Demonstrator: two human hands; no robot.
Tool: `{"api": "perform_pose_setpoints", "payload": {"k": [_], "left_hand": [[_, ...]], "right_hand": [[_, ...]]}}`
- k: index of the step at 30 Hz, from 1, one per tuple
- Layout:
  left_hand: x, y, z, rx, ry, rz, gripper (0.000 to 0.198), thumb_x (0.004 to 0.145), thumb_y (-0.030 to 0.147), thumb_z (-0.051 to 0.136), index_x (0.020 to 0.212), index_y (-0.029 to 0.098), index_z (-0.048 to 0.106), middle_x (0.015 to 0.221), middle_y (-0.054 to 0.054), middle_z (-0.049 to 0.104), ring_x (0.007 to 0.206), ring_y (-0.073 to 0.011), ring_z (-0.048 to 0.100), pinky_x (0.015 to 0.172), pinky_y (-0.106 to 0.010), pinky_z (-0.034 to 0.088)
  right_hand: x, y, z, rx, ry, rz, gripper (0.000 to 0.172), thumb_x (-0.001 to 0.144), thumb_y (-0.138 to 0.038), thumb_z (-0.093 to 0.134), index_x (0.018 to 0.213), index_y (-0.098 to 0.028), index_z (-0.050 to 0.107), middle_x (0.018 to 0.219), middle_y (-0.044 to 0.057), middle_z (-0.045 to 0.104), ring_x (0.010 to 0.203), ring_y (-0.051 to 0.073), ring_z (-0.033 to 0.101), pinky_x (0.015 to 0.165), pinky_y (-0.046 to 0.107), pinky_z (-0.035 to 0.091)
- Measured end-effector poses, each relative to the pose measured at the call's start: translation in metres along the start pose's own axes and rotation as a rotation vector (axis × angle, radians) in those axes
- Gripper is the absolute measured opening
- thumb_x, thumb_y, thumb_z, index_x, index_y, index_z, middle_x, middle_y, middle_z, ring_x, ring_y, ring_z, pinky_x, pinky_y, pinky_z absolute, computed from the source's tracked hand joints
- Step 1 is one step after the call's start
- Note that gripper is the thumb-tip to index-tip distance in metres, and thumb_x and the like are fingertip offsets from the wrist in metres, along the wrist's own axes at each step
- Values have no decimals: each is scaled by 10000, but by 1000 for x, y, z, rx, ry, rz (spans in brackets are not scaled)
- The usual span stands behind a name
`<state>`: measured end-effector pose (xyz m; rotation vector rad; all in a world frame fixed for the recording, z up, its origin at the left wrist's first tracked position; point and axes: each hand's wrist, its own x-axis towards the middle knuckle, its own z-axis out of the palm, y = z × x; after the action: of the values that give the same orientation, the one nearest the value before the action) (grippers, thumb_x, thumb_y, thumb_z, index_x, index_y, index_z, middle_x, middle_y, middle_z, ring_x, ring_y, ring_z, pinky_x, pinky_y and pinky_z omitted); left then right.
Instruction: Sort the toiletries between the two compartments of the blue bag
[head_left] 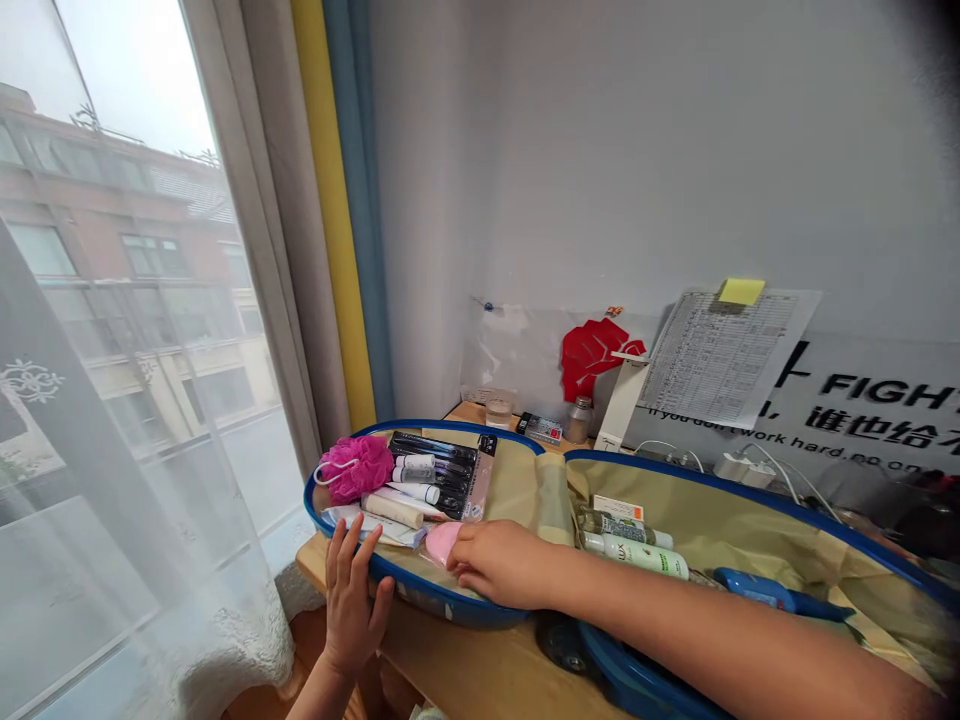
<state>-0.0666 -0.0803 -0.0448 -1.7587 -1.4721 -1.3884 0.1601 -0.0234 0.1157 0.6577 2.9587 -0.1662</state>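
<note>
An open blue suitcase (431,587) with beige lining lies in two halves on a wooden table. My left hand (352,597) rests against the near rim of its left half, fingers spread and holding nothing. Over that same half, my right hand (504,563) has its fingers closed on a flat, rounded pink item (442,542), partly hidden by the fingers. Around it lie a magenta bath puff (358,468), a pack of dark-handled toothbrushes (450,470), small white tubes (415,492), a cream-coloured cylinder (393,511) and a white packet (382,532).
In the right half are a white-and-green bottle (637,554), a clear bottle (615,525) and a blue hair dryer (754,588). Behind stand a glass jar (579,420) and a charger (745,470) with cables. A curtained window (135,300) borders the left side.
</note>
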Motion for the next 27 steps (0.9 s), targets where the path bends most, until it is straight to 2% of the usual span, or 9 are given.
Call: {"api": "perform_pose_setpoints", "payload": {"k": [3, 11, 17, 20, 23, 27], "left_hand": [[1, 1, 0, -1, 5, 8, 520, 984, 325, 413, 1493, 250, 343, 1572, -135, 337, 1514, -318, 192, 1205, -577, 208], [-1, 0, 1, 15, -2, -24, 525, 972, 339, 421, 1484, 239, 363, 1556, -139, 368, 1510, -335, 203, 1198, -598, 223], [0, -1, 0, 4, -2, -4, 519, 975, 317, 419, 1487, 258, 356, 1563, -127, 355, 1512, -322, 200, 1203, -584, 219], [1, 0, 0, 0, 6, 3, 511, 982, 305, 413, 1487, 263, 352, 1567, -123, 345, 1518, -308, 183, 1212, -575, 197], [1, 0, 0, -3, 9, 10, 512, 984, 308, 411, 1489, 258, 347, 1572, -125, 336, 1518, -314, 179, 1212, -581, 190], [1, -1, -1, -12, -1, 6, 515, 983, 301, 419, 1490, 263, 343, 1577, -121, 328, 1521, -312, 171, 1217, -582, 176]], "right_hand": [[-2, 6, -3, 74, -20, 13, 302, 936, -388, 538, 1056, -173, 712, 1073, 80, 712, 950, 183, 649, 776, 257, 461], [-10, 13, -6, 234, -9, 56, 318, 916, -404, 548, 1079, -190, 718, 1088, 67, 719, 980, 189, 653, 831, 265, 480], [-21, 21, -24, 340, 121, 153, 404, 931, -415, 490, 1228, -196, 655, 1260, 80, 663, 1145, 214, 611, 984, 325, 454], [-37, 34, -44, 364, 218, 239, 378, 945, -403, 444, 1164, -197, 674, 1239, 81, 671, 1141, 206, 607, 1003, 336, 437], [-62, 52, -62, 365, 281, 357, 386, 944, -422, 413, 1134, -212, 675, 1180, 77, 691, 1055, 206, 630, 936, 342, 459], [-102, 79, -67, 326, 252, 505, 377, 919, -432, 422, 1079, -208, 679, 1065, 76, 714, 942, 218, 640, 853, 356, 465]]}}
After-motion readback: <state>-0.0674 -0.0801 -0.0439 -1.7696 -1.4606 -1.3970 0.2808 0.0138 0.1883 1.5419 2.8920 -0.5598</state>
